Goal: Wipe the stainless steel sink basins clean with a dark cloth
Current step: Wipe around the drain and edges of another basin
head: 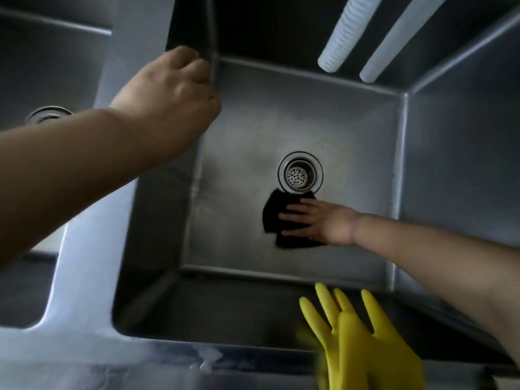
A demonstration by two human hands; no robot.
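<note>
I look straight down into a deep stainless steel basin (253, 130) with a round perforated drain (300, 174) in its floor. A dark cloth (271, 213) lies flat on the basin floor just below the drain. My right hand (312, 220) presses on the cloth with straight, spread fingers. My left hand (174, 88) grips the divider (112, 153) between the two basins, its fingers curled over the upper edge. A second basin (36, 66) with its own drain (47, 114) lies to the left.
Two yellow rubber gloves (360, 342) hang over the basin's near rim. Two white hoses, one ribbed (342, 35) and one smooth (394, 40), dangle into the basin at the back right. White suds (205, 358) sit on the front rim.
</note>
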